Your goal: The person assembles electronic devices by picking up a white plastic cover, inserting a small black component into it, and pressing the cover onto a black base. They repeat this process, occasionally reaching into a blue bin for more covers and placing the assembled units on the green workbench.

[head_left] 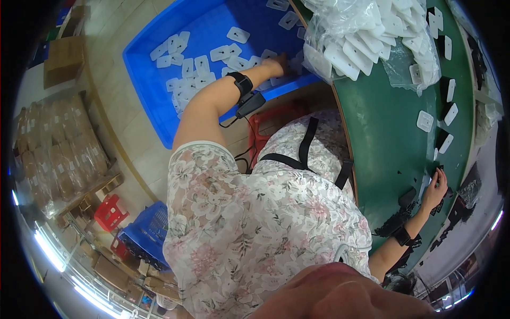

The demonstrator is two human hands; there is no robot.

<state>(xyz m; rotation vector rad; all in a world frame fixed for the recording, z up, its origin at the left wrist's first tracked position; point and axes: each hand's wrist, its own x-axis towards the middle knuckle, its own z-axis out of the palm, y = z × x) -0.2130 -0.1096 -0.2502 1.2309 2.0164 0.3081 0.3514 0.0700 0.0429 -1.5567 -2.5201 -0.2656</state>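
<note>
My left arm reaches over a large blue bin (154,119) holding many flat white plates (238,35) with rounded corners and dark centres. Down among the plates at the bin's near right side is my left hand (280,64); its fingers are in shadow, and what they hold cannot be made out. Over on the green table (380,143), my right hand (435,189) has bent fingers closed at a small black part (440,169). A single white plate (425,121) lies flat beyond it, beside a row of black blocks with white faces (444,141).
Clear plastic bags of white plates (348,56) are heaped on the table's far left. Black small parts (398,218) lie near my right forearm. A red stool (255,133) stands below the bin. Wrapped packages (58,154) and a blue crate (146,231) stand at left.
</note>
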